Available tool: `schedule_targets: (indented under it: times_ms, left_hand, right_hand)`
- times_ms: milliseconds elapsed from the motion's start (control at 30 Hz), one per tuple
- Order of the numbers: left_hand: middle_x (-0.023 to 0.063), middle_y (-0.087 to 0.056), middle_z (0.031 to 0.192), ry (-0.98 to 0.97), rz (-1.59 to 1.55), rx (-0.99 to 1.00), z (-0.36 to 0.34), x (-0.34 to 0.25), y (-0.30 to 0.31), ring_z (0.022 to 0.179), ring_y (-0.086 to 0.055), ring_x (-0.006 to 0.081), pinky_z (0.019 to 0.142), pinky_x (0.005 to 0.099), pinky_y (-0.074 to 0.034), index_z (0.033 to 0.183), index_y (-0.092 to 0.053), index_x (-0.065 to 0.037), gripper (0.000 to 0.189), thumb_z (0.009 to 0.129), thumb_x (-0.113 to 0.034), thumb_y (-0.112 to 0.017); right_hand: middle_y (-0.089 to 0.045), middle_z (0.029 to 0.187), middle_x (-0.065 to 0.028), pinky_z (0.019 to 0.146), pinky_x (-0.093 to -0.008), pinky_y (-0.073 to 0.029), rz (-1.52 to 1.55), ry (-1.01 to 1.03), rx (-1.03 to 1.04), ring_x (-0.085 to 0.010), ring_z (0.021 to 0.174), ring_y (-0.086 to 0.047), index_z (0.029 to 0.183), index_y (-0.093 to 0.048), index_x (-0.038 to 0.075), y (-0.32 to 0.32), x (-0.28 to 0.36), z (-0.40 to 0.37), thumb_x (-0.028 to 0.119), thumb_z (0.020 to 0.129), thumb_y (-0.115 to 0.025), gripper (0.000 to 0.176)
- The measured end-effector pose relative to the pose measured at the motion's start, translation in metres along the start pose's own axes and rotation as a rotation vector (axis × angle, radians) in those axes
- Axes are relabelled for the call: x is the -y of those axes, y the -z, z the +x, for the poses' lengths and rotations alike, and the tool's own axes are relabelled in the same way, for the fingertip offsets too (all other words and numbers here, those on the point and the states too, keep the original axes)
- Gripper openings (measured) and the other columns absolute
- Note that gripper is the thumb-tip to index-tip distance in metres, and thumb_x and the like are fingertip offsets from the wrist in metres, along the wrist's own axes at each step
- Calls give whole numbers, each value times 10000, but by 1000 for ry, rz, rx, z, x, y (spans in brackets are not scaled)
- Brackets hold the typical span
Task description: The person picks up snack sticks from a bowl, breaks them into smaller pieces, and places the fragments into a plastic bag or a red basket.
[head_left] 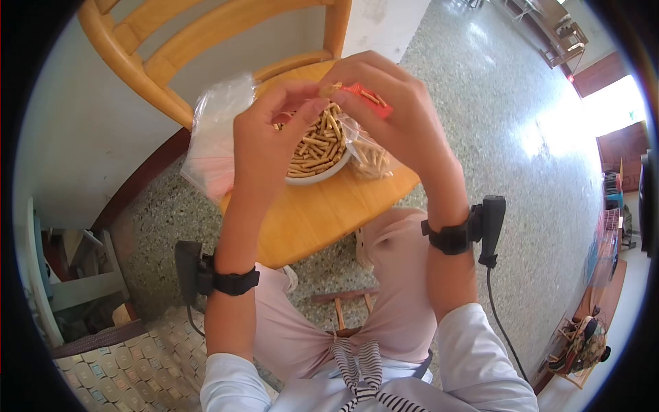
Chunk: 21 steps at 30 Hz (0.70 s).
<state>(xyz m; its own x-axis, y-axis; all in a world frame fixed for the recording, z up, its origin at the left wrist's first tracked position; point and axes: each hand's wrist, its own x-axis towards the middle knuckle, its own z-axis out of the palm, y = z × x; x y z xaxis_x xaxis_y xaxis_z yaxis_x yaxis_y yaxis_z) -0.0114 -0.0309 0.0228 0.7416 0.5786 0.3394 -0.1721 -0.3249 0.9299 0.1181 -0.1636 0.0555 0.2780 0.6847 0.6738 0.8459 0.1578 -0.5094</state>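
A round white bowl [317, 177] full of short tan sticks [316, 154] stands on the wooden chair seat [309, 220]. Above it my left hand [281, 120] and my right hand [381, 93] meet, fingertips pinched together around a small tan piece [329, 90]. Beneath my right hand shows a red packet [368, 98] with a few sticks on it. To the right of the bowl lies a clear bag of sticks [371, 159]. Clear plastic bags [218, 137] with a pinkish part rest left of my left hand.
The wooden chair back [199, 38] rises behind the seat, near the wall. A small wooden stool [340, 312] shows between the legs. Black devices with cables are strapped on both wrists. A patterned cloth [130, 364] is at lower left.
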Motion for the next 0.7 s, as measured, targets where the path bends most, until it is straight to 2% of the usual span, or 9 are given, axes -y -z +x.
schedule_targets:
  times_ms: [67, 100, 167, 233, 267, 333, 600, 667, 700]
  left_hand:
    - [65, -741, 1000, 25, -93, -10, 0, 1, 2, 815, -672, 123, 741, 267, -515, 1088, -691, -8, 217, 919, -140, -724]
    - [57, -741, 993, 23, -113, -56, 0, -1, 3, 801, -669, 104, 715, 252, -509, 1085, -695, -22, 206, 917, -136, -728]
    - [48, -742, 986, 21, -134, -102, 0, -2, 2, 786, -665, 85, 689, 237, -503, 1082, -700, -37, 196, 914, -133, -732]
    - [21, -733, 935, 10, 240, -119, -2, 0, 0, 744, -661, 88, 645, 234, -502, 1044, -706, -79, 164, 893, -127, -746]
    - [21, -733, 935, 11, 240, -124, -2, 1, -2, 744, -661, 88, 645, 234, -502, 1044, -706, -79, 164, 893, -127, -746]
    - [7, -713, 877, -125, 434, -52, -3, 2, -9, 701, -654, 130, 629, 269, -507, 994, -703, -106, 141, 870, -148, -757]
    - [17, -692, 891, -256, 587, 66, -7, 5, -18, 667, -608, 131, 607, 259, -474, 979, -724, -81, 137, 854, -122, -761]
    - [22, -688, 896, -256, 589, 72, -8, 7, -18, 701, -634, 155, 626, 272, -493, 986, -734, -98, 134, 857, -126, -752]
    - [22, -688, 896, -256, 590, 72, -7, 7, -18, 701, -634, 155, 626, 272, -493, 986, -734, -98, 134, 857, -126, -752]
  right_hand:
    - [-686, 898, -79, 714, -405, -523, -88, -163, 51, -298, 803, -661, 959, -753, 89, 7, -9, -2, 364, 907, -693, 286]
    - [-686, 898, -79, 714, -405, -523, -91, -165, 51, -298, 803, -661, 959, -753, 89, 9, -17, -6, 364, 907, -693, 286]
    - [-692, 875, -103, 718, -441, -516, -179, -402, 114, -333, 794, -657, 976, -753, 89, 10, -33, -17, 441, 917, -654, 371]
    - [-696, 874, -109, 708, -435, -518, -254, -466, 214, -336, 793, -658, 982, -752, 96, 17, -28, -25, 412, 921, -645, 339]
    - [-701, 874, -116, 698, -429, -520, -329, -533, 312, -340, 792, -659, 988, -752, 104, 18, -26, -27, 382, 926, -635, 308]
    - [-704, 876, -118, 690, -423, -522, -293, -524, 362, -342, 799, -664, 973, -748, 105, 16, -31, -27, 352, 923, -627, 280]
    - [-713, 912, -127, 707, -445, -534, -406, -499, 413, -344, 848, -678, 1031, -720, 114, 18, -33, -28, 229, 926, -580, 210]
    - [-716, 933, -127, 732, -448, -540, -286, -502, 241, -338, 858, -681, 1064, -713, 122, 17, -41, -30, 231, 946, -552, 227]
    - [-716, 933, -127, 732, -448, -540, -285, -502, 240, -338, 858, -681, 1064, -713, 122, 16, -37, -28, 231, 946, -552, 227]
